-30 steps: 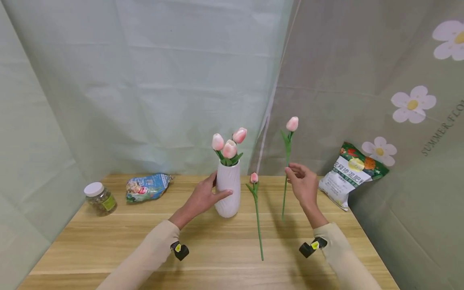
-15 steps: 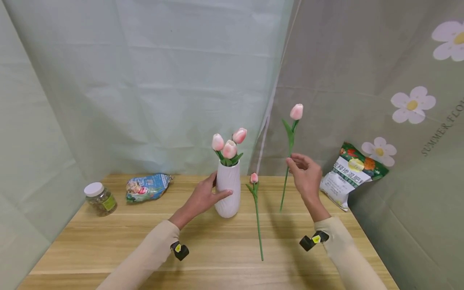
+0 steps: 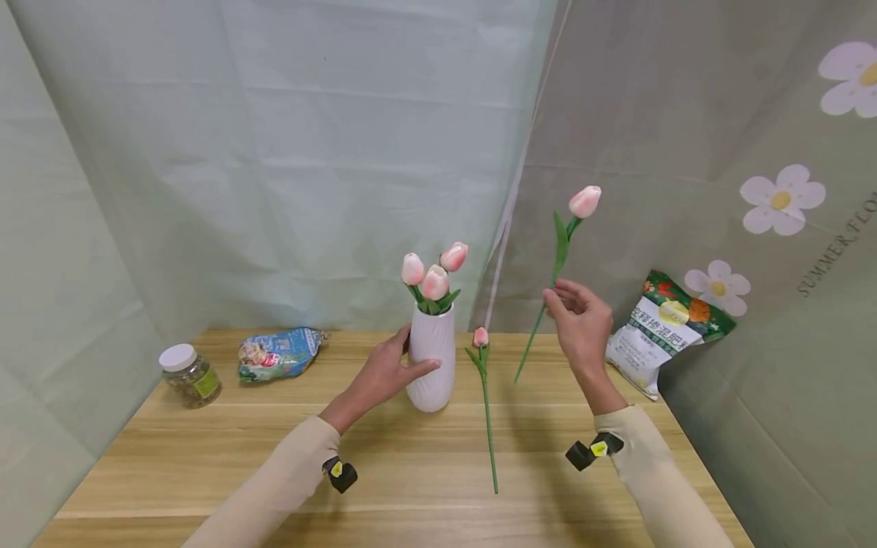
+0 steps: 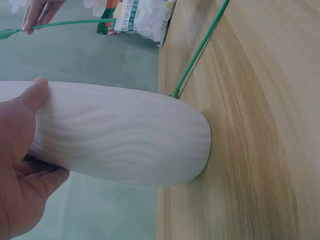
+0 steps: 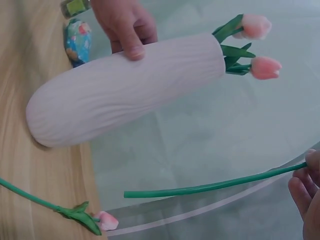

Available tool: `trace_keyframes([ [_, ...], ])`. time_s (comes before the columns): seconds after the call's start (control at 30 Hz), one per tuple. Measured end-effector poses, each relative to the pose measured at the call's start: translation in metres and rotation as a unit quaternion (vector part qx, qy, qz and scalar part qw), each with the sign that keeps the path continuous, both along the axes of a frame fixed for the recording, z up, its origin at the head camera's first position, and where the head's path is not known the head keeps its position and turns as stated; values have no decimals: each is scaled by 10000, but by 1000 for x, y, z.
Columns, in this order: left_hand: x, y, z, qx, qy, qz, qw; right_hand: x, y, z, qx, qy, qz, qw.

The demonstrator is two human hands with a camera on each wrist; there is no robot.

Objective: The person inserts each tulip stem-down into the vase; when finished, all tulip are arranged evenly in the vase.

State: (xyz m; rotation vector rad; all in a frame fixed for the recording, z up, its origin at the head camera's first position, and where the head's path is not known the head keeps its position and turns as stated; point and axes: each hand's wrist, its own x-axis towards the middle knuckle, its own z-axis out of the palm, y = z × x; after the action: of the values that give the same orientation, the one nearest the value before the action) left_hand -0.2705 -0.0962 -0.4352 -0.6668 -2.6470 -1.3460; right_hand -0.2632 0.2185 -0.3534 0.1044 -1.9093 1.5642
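Observation:
A white ribbed vase point(image 3: 433, 358) stands upright on the wooden table, with three pink tulips point(image 3: 435, 282) in its mouth. My left hand point(image 3: 387, 373) grips the vase from its left side, thumb across the front. To the right, my right hand point(image 3: 581, 323) pinches the green stem of a single pink tulip point(image 3: 585, 202) in the air. Its bloom leans up to the right, and the bare stem end point(image 5: 135, 194) points down toward the vase side. Another tulip point(image 3: 488, 411) lies on the table between the vase and my right hand.
A white-lidded jar point(image 3: 189, 376) and a blue printed bag point(image 3: 281, 355) sit at the table's left. At the right edge a white and green printed bag point(image 3: 664, 332) leans against the curtain. Curtains point(image 3: 308, 152) enclose the table's back and sides.
My right hand has risen and shifted slightly right with the tulip. The tulip has tilted, its bloom moving right and its stem end swinging left. My left hand stays on the vase.

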Motion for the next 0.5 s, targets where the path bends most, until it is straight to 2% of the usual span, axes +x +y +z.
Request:
trace_keyframes([
  [0.5, 0, 0, 0, -21, -24, 33, 10000, -1, -7, 26, -322, 534, 254, 9977],
])
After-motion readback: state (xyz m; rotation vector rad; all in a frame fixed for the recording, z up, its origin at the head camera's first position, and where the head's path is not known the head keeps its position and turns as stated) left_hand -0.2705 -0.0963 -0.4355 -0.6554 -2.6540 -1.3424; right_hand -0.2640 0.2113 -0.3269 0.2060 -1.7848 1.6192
